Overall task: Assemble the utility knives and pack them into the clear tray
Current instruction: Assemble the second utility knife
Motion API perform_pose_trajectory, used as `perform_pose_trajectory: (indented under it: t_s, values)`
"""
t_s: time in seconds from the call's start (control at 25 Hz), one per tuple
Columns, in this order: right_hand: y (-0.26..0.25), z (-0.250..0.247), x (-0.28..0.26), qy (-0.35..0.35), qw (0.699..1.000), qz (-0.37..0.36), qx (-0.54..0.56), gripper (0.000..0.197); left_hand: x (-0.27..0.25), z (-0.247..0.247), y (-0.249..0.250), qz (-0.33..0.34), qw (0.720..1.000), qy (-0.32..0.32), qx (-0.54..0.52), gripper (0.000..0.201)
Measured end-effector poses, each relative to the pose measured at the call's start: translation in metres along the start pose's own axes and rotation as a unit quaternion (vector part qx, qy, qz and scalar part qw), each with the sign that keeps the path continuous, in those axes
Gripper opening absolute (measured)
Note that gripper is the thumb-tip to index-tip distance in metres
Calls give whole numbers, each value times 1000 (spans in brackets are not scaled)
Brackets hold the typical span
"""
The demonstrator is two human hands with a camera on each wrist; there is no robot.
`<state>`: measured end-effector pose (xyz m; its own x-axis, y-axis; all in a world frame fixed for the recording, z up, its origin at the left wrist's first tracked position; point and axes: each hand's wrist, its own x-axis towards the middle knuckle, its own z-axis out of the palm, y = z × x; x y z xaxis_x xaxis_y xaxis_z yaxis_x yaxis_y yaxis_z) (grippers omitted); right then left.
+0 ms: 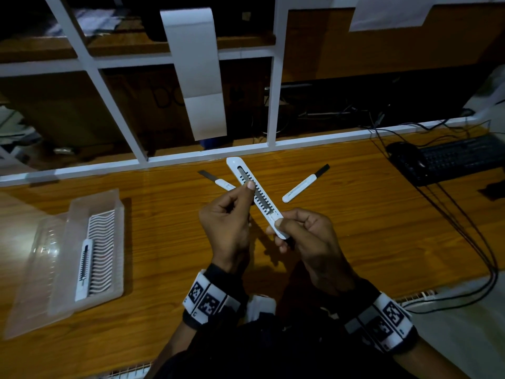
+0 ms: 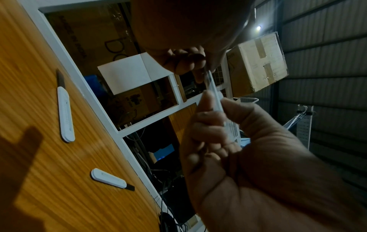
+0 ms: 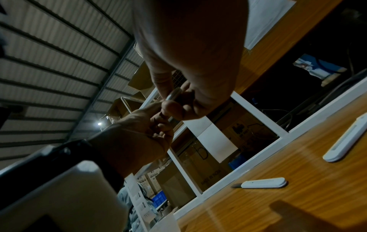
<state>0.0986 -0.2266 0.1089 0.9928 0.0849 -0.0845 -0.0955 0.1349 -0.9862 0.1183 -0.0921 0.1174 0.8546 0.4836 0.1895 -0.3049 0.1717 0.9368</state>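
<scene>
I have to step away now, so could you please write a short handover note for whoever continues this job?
Left hand pinches the held knife at mid-body; right hand grips its near end, above the wooden table.
Two more knives, blades sticking out, lie on the table: one behind the left hand, one to the right.
Done: one knife sits in the clear tray at the left.
Left: finish the held knife, pack it, then handle the other two.
</scene>
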Motion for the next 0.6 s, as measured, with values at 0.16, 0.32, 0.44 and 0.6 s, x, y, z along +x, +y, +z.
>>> perform_pose_trajectory:
  t_s: [0.16,0.32,0.44,0.6]
  values:
    - [-5,-2,2,-31,999,2,22,16,0,0,12,28,999,4,19,10]
    - [-19,-24,-5,-91,993,-43,-60,26,7,-12,20,3,999,-5,48,17]
    - [-27,-48,-16,-115,983,-95,-103,35,-3,-10,26,-31,997,-15,66,23]
    - [-36,-64,-32,-144,973,-128,-126,20,-40,7,33,-42,997,-11,70,25]
